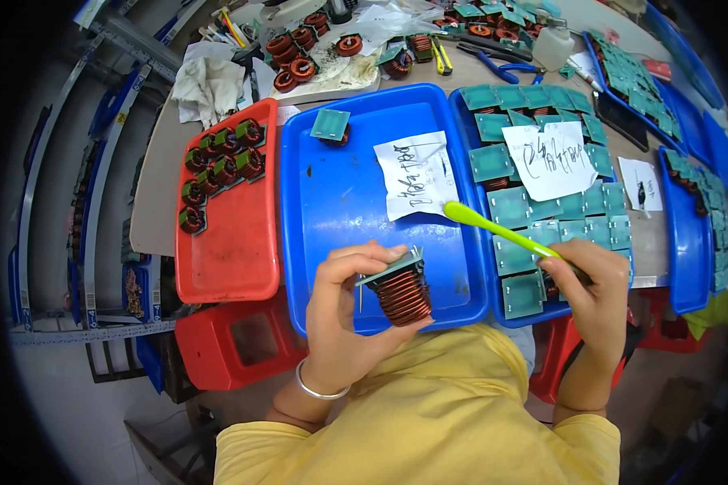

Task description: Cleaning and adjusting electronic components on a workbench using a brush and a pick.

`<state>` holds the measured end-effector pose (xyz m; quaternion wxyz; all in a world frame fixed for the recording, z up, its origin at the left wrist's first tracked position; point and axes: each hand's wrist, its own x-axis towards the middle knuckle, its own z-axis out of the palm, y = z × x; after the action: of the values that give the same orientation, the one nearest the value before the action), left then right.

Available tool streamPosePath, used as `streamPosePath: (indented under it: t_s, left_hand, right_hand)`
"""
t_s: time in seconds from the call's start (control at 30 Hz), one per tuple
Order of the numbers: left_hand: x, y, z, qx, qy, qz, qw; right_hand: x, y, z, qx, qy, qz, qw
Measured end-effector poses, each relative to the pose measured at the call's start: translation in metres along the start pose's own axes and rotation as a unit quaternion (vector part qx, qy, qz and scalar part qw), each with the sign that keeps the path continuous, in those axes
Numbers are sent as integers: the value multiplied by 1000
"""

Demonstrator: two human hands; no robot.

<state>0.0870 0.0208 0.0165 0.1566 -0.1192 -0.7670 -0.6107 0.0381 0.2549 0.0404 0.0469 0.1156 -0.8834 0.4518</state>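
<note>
In my left hand (344,311) is a copper-wound coil (403,299) with a square green circuit board on top, gripped between thumb and fingers over the front of a blue tray (323,242). My right hand (592,283) is closed on the handle of a lime-green plastic stick (493,226) with a rounded, spoon-like end. That end points left, over the edge of a handwritten paper (416,174) in the tray. Another coil with a green board (330,125) sits at the tray's far left corner.
A red tray (226,271) at left holds several coils. At right, a blue tray (455,101) is filled with green-board coils under a paper (550,162). Blue pliers (501,69), a yellow cutter (442,58), a clear bottle (553,44) and loose coils lie behind. Red stools (210,343) stand below.
</note>
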Motion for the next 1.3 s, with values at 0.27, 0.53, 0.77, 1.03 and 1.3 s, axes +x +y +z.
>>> streamPosePath:
  t_s: [0.27, 0.53, 0.77, 1.03, 1.3]
  left_hand:
    - [-2, -11, 10, -312, 74, -195, 927]
    - [-6, -18, 7, -350, 43, -114, 929]
    - [-3, -7, 4, -350, 71, -105, 928]
    - [-8, -6, 5, -288, 51, -88, 952]
    - [-8, -4, 2, -311, 34, -91, 946]
  right_hand:
    - [-1, -12, 20, 73, -39, -63, 995]
    - [-12, -2, 15, 131, -95, -98, 982]
    - [-7, -1, 41, 318, -65, 5, 946]
    - [-11, -23, 72, 429, -192, 40, 882]
    - [-12, -22, 76, 437, -164, 1, 884]
